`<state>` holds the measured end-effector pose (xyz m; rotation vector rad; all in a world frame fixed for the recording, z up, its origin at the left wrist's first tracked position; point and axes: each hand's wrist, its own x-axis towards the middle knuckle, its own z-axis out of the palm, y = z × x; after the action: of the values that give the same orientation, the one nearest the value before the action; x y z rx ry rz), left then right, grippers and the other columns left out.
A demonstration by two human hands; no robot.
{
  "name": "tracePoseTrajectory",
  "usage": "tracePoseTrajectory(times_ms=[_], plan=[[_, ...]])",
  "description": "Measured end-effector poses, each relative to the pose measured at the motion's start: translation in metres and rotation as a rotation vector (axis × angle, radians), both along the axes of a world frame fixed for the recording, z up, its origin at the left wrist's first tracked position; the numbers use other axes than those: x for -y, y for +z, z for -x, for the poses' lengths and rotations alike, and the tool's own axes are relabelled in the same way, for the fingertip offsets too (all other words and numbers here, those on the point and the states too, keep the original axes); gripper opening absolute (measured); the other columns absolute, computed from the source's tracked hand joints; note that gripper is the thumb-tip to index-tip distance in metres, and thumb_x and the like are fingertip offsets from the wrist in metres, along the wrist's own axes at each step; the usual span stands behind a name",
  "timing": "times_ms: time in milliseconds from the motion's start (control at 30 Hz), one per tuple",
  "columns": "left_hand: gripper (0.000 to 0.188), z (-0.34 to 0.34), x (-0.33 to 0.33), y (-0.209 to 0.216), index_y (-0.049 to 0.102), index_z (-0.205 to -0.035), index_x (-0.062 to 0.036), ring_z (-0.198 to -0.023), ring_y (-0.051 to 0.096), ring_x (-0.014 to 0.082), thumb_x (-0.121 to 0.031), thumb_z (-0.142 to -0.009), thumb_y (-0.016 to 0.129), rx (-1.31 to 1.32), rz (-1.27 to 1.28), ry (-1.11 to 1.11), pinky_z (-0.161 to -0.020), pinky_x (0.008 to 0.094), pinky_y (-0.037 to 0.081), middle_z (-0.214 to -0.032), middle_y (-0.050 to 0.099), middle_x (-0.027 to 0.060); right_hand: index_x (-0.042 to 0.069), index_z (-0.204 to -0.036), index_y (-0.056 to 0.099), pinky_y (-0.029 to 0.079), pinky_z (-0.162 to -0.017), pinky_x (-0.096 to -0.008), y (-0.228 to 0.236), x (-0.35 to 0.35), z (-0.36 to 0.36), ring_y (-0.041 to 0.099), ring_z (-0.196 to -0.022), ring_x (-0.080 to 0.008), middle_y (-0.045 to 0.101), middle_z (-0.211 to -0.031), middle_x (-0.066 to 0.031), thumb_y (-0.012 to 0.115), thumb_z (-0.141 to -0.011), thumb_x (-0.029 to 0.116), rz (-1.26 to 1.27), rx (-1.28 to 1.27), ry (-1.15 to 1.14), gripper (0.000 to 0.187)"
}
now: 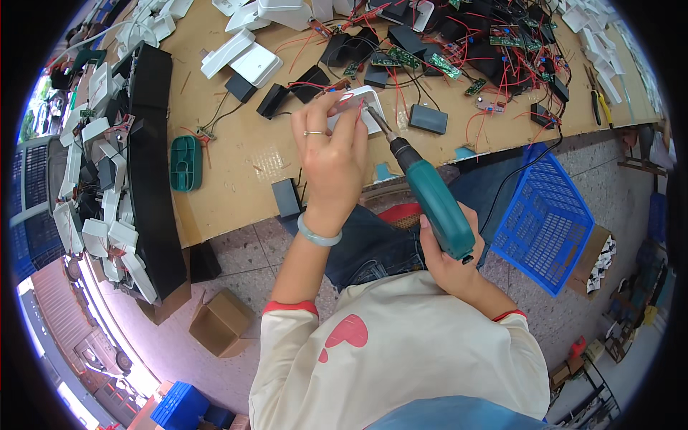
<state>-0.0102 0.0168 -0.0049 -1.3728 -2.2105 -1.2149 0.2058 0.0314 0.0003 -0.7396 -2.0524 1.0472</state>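
Observation:
My right hand (451,251) is wrapped around a green electric screwdriver (435,197). Its bit reaches up and left into a white plastic housing (370,123) lying on the table. With bent fingers, my left hand (331,154) grips the housing's left side; red wires and a brown part show by the fingertips. What lies under the palm is hidden. Close to my left wrist a black box (287,197) sits at the table's front edge. Another black box (428,119) lies just right of the housing.
A tangle of red wires, green circuit boards (446,66) and black boxes covers the far right of the table (244,179). At left stand a green tray (186,163) and a black bin (154,172) beside white housings. A blue basket (545,215) is at right below the edge.

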Motion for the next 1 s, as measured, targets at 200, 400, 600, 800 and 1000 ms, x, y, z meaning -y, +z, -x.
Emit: tracePoseTrajectory(times_ms=[200, 400, 600, 800, 1000], plan=[[0.018, 0.000, -0.001, 0.000, 0.073, -0.094, 0.0009, -0.099, 0.057, 0.0285, 0.003, -0.076, 0.074, 0.004, 0.004, -0.002, -0.085, 0.0388, 0.051, -0.116, 0.064, 0.0112, -0.007, -0.124, 0.052, 0.056, -0.075, -0.0296, 0.006, -0.002, -0.009, 0.072, -0.084, -0.0230, 0.069, -0.107, -0.0174, 0.075, -0.082, -0.006, -0.086, 0.051, 0.039, 0.048], [0.014, 0.001, 0.000, 0.003, 0.072, -0.091, 0.0018, -0.099, 0.057, 0.0291, 0.003, -0.077, 0.074, 0.018, -0.004, -0.002, -0.084, 0.0391, 0.051, -0.115, 0.064, 0.0121, -0.005, -0.105, 0.065, 0.055, -0.076, -0.0298, 0.011, 0.001, -0.034, 0.070, -0.087, -0.0219, 0.069, -0.099, -0.0144, 0.075, -0.084, -0.003, -0.070, 0.114, -0.073, 0.024], [0.013, 0.004, -0.001, 0.006, 0.072, -0.091, 0.0009, -0.101, 0.057, 0.0314, 0.001, -0.078, 0.075, -0.045, 0.019, 0.036, -0.085, 0.0409, 0.051, -0.116, 0.066, 0.0125, -0.004, -0.117, 0.053, 0.047, -0.054, -0.0250, 0.014, -0.001, -0.038, 0.056, -0.064, -0.0099, 0.061, -0.081, -0.0067, 0.059, -0.095, -0.005, 0.166, 0.009, -0.040, 0.023], [0.013, 0.013, 0.002, 0.006, 0.074, -0.091, -0.0033, -0.101, 0.057, 0.0275, -0.002, -0.079, 0.077, -0.104, 0.025, 0.042, -0.079, 0.0357, 0.051, -0.112, 0.068, 0.0099, -0.002, -0.111, 0.055, 0.047, -0.054, -0.0246, 0.010, -0.003, -0.042, 0.055, -0.063, -0.0095, 0.060, -0.080, -0.0062, 0.059, -0.095, -0.005, 0.148, 0.080, 0.017, 0.017], [0.013, 0.008, 0.003, 0.008, 0.072, -0.092, 0.0006, -0.103, 0.057, 0.0325, -0.001, -0.080, 0.075, -0.086, 0.001, 0.069, -0.088, 0.0420, 0.049, -0.117, 0.066, 0.0116, -0.002, -0.107, 0.056, 0.046, -0.053, -0.0242, 0.011, -0.003, -0.040, 0.054, -0.063, -0.0087, 0.060, -0.078, -0.0054, 0.060, -0.095, -0.005, 0.147, 0.100, 0.019, 0.013]])
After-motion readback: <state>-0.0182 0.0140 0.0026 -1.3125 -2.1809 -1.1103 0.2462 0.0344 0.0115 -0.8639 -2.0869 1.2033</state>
